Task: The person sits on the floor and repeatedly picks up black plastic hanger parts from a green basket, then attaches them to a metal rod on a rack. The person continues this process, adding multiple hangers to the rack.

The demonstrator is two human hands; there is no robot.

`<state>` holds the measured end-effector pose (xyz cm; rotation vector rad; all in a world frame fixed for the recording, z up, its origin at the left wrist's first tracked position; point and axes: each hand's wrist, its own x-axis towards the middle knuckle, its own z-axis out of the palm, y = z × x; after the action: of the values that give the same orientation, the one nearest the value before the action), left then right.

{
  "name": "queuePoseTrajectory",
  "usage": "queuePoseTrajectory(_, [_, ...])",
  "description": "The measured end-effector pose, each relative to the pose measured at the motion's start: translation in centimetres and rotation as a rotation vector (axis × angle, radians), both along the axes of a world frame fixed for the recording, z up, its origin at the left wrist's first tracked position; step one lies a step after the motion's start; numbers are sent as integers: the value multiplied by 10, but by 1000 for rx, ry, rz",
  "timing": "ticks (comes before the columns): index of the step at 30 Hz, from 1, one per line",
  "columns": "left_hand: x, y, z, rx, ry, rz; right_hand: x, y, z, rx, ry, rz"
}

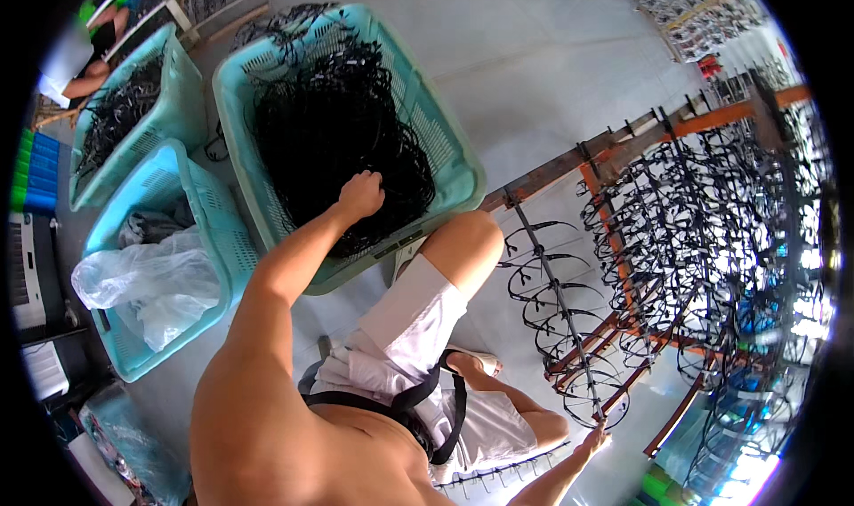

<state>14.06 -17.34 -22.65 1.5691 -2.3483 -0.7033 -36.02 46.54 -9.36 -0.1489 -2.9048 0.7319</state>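
Baskets [449, 150] number three, right hand [594, 439] apparently holding one rod [556, 288].

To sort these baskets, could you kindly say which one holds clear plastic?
The lower-left turquoise basket; the upper-left basket and large basket hold black pieces.

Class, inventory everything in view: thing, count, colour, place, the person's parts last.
large basket: one, teal, upper centre
strips: uncountable, black, in large basket
back basket: one, teal, upper left
front basket: one, teal, left
plastic sheeting: some, translucent, front basket
looped rod: one, black, left of rack
lower rod: one, dark, bottom
rack: one, brown, right, black pieces hanging
containers: several, blue, left edge
co-worker: one, white clothing, upper left
shorts: one pair, pale, lower centre
left grip: one, at strips
right grip: one, at looped rod's end
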Motion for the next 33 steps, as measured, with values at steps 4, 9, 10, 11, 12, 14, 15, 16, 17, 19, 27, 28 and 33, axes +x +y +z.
queuePoseTrajectory(4, [-16, -25, -43, 8, -278, -41, 73, -71, 43, 434, 214, 67])
queuePoseTrajectory(9, [-59, -61, -93, 35, -289, 16, 205, -178, 64, 196, 244, 478])
queuePoseTrajectory(10, [-61, -63, -103, 1, -313, 92, 217, -198, 61, 171, 170, 536])
queuePoseTrajectory(11, [-63, -61, -113, -33, -336, 165, 230, -217, 62, 148, 95, 590])
queuePoseTrajectory(12, [-68, -55, -116, -128, -317, 213, 244, -234, 63, 178, 59, 621])
queuePoseTrajectory(14, [-72, -62, -111, -88, -314, 186, 269, -278, 79, 199, -51, 654])
queuePoseTrajectory(15, [-69, -64, -108, -66, -314, 181, 270, -286, 78, 108, -91, 662])
queuePoseTrajectory(16, [-63, -72, -108, 4, -353, 111, 271, -290, 77, 15, -138, 670])
queuePoseTrajectory(17, [-64, -75, -107, -2, -330, 75, 271, -294, 77, -77, -185, 676])
queuePoseTrajectory(19, [-55, -81, -90, -18, -298, 16, 272, -311, 84, -73, -210, 731])
queuePoseTrajectory(27, [-4, -82, 52, 157, 473, 137, 311, -439, 102, -349, -504, 1247])
queuePoseTrajectory(28, [7, -76, 70, 211, 552, 143, 317, -459, 95, -324, -533, 1371])
queuePoseTrajectory(33, [17, -31, 122, 702, 1247, 392, 378, -560, 39, -511, -398, 1544])
